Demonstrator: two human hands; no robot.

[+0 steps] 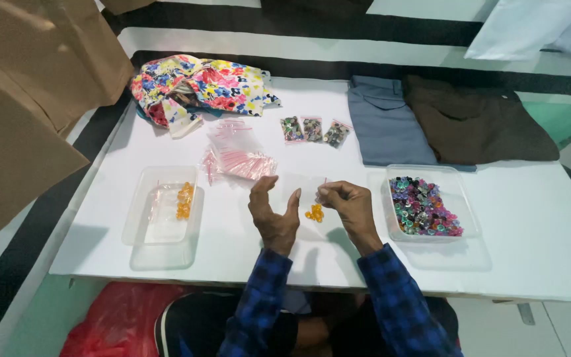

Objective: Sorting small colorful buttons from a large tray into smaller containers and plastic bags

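Scene: a person in a blue checked shirt sits at a white bench (246, 254), seen from above, both hands raised over its near middle.
Right hand: the right hand (346, 206) has its fingers drawn together, thumb and fingertips pinched on the top edge of a small clear bag (306, 198).
Small clear bag: it hangs between the two hands just above the bench, with a cluster of orange beads (314, 213) gathered at its bottom.
Left hand: the left hand (273, 213) is held upright beside the bag with fingers loosely curled and apart; whether it touches the plastic cannot be told.
Left of the hands: a clear plastic tray (141, 225) sits on the bench, with a bagged portion of orange beads (184, 201) lying along its right side.
Right of the hands: a second clear tray (465, 198) holds a heap of mixed beads (424, 206) in pink, purple, green and dark tones.
Beyond the hands: a loose pile of empty zip bags (240, 157) with pink-red strips lies mid-bench; further back, three filled packets (313, 129) lie side by side.
Far edge: a crumpled floral cloth (206, 86) lies at the far left, with a folded blue-grey garment (386, 119) and a brown garment (477, 122) side by side at the far right.
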